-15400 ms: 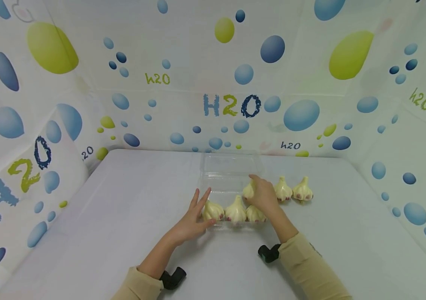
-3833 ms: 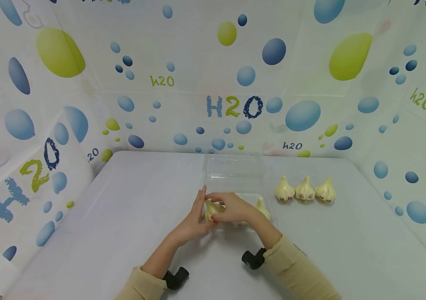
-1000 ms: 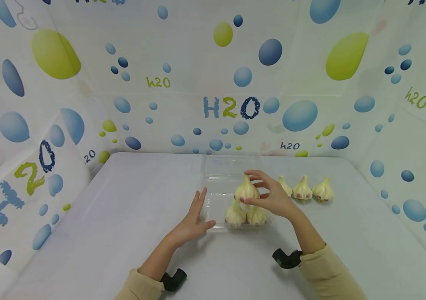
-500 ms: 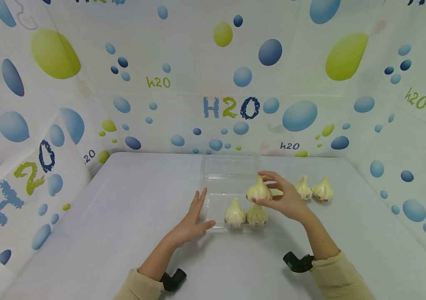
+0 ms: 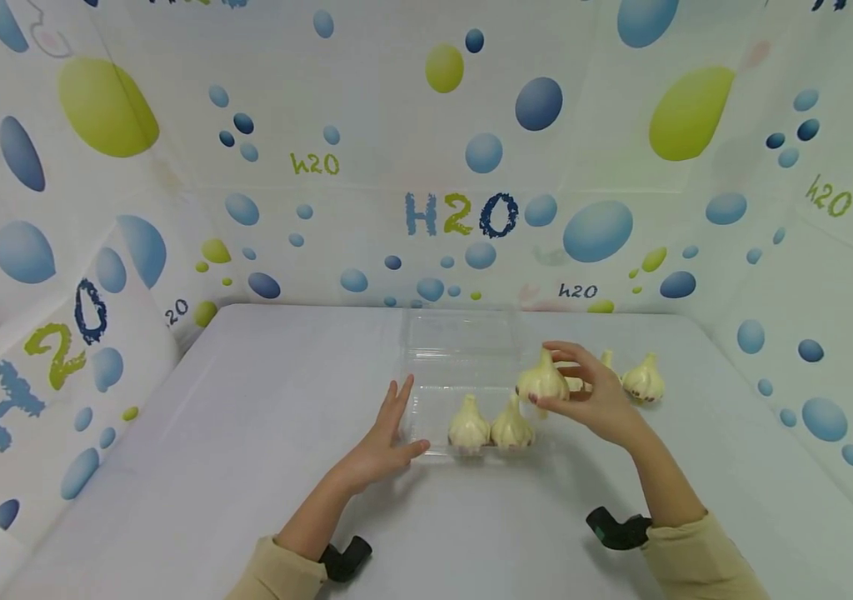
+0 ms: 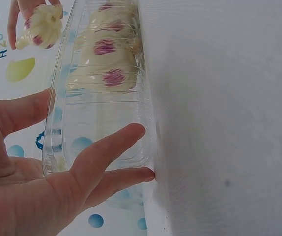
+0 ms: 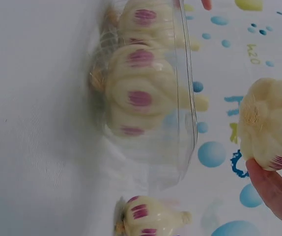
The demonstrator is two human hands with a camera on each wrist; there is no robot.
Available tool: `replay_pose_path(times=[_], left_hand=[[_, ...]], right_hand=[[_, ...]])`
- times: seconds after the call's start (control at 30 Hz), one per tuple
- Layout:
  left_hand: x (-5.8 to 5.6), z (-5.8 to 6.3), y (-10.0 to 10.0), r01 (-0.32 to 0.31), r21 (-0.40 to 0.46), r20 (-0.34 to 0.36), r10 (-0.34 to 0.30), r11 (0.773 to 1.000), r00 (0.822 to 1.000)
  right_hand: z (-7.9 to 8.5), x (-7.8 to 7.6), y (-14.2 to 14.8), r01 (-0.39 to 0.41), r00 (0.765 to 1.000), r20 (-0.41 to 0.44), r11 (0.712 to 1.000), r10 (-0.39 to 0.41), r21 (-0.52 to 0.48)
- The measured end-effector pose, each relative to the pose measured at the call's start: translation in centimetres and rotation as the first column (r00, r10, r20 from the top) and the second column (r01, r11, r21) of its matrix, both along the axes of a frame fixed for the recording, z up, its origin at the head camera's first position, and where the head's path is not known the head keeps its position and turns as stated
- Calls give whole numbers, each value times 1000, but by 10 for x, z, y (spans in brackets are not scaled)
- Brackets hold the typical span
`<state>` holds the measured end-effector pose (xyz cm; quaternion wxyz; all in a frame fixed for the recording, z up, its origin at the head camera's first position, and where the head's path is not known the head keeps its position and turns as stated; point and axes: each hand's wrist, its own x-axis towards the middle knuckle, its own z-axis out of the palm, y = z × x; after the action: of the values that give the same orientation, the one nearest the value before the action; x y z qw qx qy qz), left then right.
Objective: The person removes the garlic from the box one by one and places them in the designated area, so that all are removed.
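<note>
My left hand (image 5: 380, 452) touches the left end of a clear plastic clamshell container (image 5: 426, 410), thumb and fingers spread along its wall. In the left wrist view the fingers (image 6: 101, 152) lie nearly straight against the clear side. My right hand (image 5: 601, 406) pinches a garlic bulb (image 5: 543, 380) just past the container's right edge, its stem up and its root end showing in the right wrist view. Two garlic bulbs, one (image 5: 469, 427) in the middle and one (image 5: 512, 427) at the right, stand in the container's base. The base's left part holds nothing.
The container's lid (image 5: 461, 333) lies open towards the back. On the white table (image 5: 261, 400), right of the container, stand a garlic bulb (image 5: 645, 380) and others partly hidden behind the right hand. A patterned cloth wall (image 5: 366, 217) rises behind.
Earlier the right hand took hold of the container's left bulb. It has since lifted that bulb and carried it right, beyond the container. The left hand stays at the left end.
</note>
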<state>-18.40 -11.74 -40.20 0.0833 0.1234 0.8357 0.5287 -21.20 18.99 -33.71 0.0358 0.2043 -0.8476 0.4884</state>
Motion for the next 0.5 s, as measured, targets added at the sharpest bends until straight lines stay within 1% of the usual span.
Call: replay_pose_path(times=[0.03, 0.23, 0.5], left_hand=[[0, 0, 0, 1, -1, -1, -1, 1000, 1000], [0, 1, 0, -5, -12, -1, 5, 1000, 1000], [0, 0, -1, 7, 9, 8, -7, 1000, 1000]], right_hand=[[-3, -2, 3, 6, 1000, -6, 1000, -6, 2], [-2, 0, 14, 36, 998, -42, 999, -35, 18], [0, 3, 27, 47, 998, -47, 999, -46, 20]])
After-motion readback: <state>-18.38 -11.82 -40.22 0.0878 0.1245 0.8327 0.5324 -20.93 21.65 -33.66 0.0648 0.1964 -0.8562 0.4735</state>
